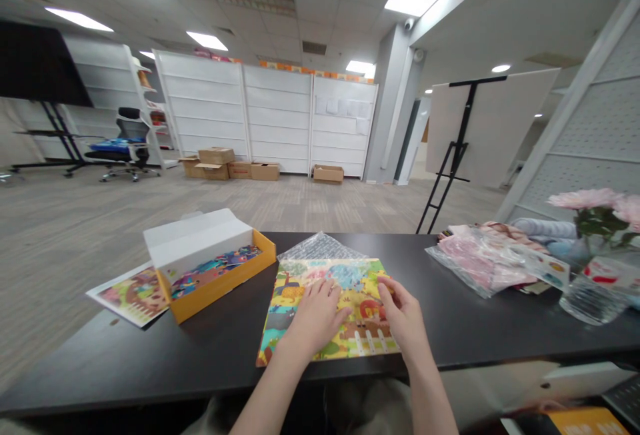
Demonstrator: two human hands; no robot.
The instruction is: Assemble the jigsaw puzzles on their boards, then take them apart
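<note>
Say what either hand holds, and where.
The left hand lies on the picture, gripping nothing; the right hand is at its right edge, grip unclear.

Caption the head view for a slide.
Left hand spread on a colorful animal picture, right hand near its edge; open yellow box on black table.

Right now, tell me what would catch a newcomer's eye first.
Probably the bright cartoon picture sheet at the near side of the black table, with the left hand lying on it and the right hand at its right side. Next, perhaps the open yellow-orange box to its left, or the pink flowers at far right.
</note>
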